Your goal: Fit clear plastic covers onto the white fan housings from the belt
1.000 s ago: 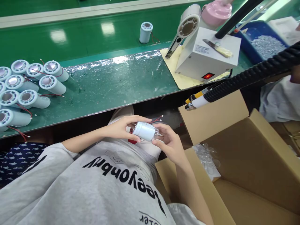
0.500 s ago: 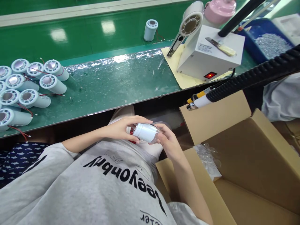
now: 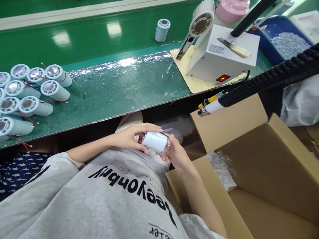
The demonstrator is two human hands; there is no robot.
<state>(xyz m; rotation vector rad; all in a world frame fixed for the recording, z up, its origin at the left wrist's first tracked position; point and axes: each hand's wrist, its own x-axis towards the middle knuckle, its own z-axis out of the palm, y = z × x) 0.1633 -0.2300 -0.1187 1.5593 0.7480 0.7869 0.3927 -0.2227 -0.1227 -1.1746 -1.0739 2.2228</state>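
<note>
Over my lap, a light-blue cylinder [image 3: 155, 140] lies tilted between my hands, with clear plastic showing around its right end. My left hand [image 3: 129, 136] is closed on its left end, thumb below and fingers above. Red wire shows beside the left palm. My right hand [image 3: 176, 153] curls around the clear right end, its fingertips partly hidden under and behind it. Several similar light-blue cylinders [image 3: 55, 90] with slotted ring ends and red wires stand or lean at the bench's left. Another light-blue cylinder [image 3: 162, 31] stands on the green surface behind.
A white box device [image 3: 224, 56] with a lit red switch sits on the green bench [image 3: 119, 89], a knife [image 3: 234, 48] on top. Black corrugated hose [image 3: 269, 79] crosses at right above an open cardboard box [image 3: 274, 159] with clear plastic pieces [image 3: 221, 167]. A blue bin [image 3: 271, 25] holds small pieces.
My right hand has shifted its grip: the thumb and fingers have moved lower and back, baring more of the clear end. My left hand stays in place on the cylinder.
</note>
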